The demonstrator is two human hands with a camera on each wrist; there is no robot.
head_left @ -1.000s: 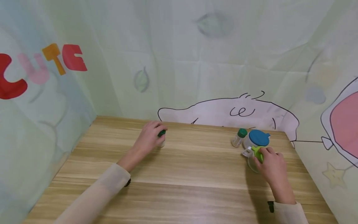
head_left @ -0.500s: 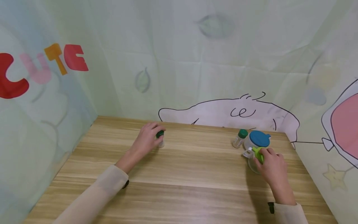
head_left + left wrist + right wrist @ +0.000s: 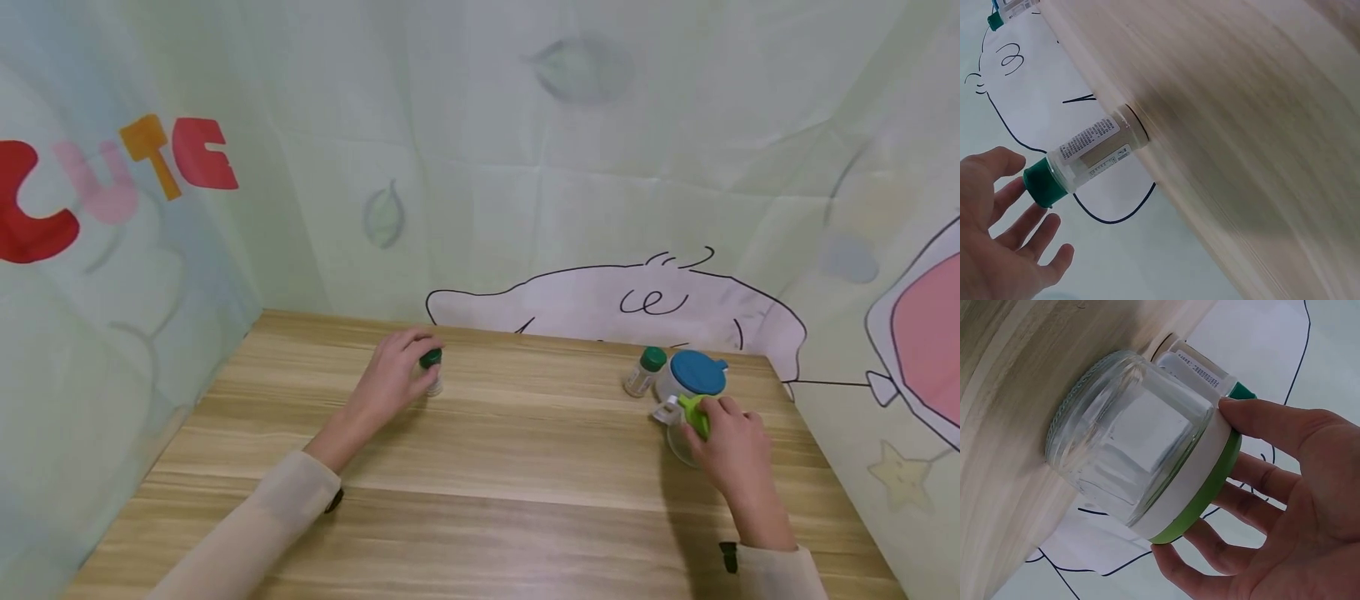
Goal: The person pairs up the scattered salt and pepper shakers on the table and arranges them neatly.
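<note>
A small spice bottle (image 3: 1097,145) with a green cap (image 3: 431,358) stands upright near the table's back edge. My left hand (image 3: 390,371) is around its cap with fingers spread; the left wrist view shows the thumb slightly apart from the cap (image 3: 1045,182). On the right, my right hand (image 3: 735,446) holds a clear glass jar (image 3: 1129,434) by its green and white lid (image 3: 1194,487), thumb on one side and fingertips on the other. The jar sits on the table. Its far right side is covered by the hand in the head view.
Behind the glass jar stand a second green-capped spice bottle (image 3: 642,377) and a jar with a blue lid (image 3: 697,372). A printed cloth (image 3: 480,183) hangs directly behind the wooden table (image 3: 487,450) and along its sides.
The left hand has shifted slightly left and its fingers have loosened, showing more of the spice bottle and cap. The right hand and glass jar have stayed in place.
</note>
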